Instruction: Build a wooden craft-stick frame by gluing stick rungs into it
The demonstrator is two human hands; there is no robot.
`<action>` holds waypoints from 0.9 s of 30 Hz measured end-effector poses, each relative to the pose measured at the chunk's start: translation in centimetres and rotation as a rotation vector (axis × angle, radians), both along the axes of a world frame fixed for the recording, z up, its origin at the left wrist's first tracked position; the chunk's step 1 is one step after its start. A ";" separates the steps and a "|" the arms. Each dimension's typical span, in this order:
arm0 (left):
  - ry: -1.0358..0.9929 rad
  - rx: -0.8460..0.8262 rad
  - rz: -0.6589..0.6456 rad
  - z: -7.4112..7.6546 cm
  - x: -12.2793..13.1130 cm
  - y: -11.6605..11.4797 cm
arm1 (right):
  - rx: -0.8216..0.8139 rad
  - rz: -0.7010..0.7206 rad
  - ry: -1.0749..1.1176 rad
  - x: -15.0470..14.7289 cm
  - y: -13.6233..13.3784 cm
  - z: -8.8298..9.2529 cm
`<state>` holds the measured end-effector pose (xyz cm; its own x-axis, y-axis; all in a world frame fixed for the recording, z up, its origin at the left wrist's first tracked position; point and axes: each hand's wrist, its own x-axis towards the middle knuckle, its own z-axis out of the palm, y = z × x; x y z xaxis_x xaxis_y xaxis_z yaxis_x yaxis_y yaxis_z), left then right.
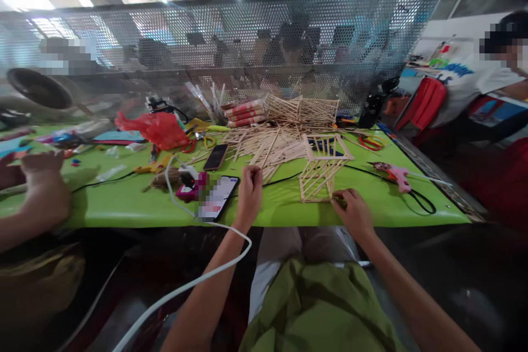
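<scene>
My left hand point(249, 190) rests on the green table point(124, 203), fingers curled shut near the front of a heap of loose wooden sticks point(264, 146); what it pinches is too small to name. My right hand point(353, 210) is closed at the lower right corner of a small frame of glued sticks point(322, 168) that stands on the table, touching its base. A phone with a lit screen point(218, 197) lies just left of my left hand.
A pink glue gun point(391, 173) with a black cord lies right of the frame. A second phone point(215, 157), a red plastic bag point(159, 127), scissors, a larger stick structure point(303, 110) and a mesh screen point(231, 49) stand behind. Another person's hand point(41, 176) works at left; someone sits at right.
</scene>
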<state>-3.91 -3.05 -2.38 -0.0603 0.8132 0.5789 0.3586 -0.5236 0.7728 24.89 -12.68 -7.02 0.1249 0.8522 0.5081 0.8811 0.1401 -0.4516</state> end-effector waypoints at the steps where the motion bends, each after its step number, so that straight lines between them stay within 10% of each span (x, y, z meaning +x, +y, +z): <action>1: -0.029 0.002 -0.026 -0.1 0.2 -0.5 | -0.013 0.013 0.000 -0.2 0.0 0.0; 15: -0.075 -0.201 -0.441 -3.0 6.9 -8.3 | -0.036 0.312 0.507 -2.7 -3.6 5.9; 27: 0.176 -0.122 -0.388 -2.6 8.2 -8.0 | -0.140 0.212 0.904 -2.8 -2.2 4.5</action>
<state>4.27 -11.05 -4.95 0.3542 0.8192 0.4510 0.2850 -0.5539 0.7823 22.07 -14.89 -2.53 0.2573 0.9484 0.1853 0.1501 0.1502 -0.9772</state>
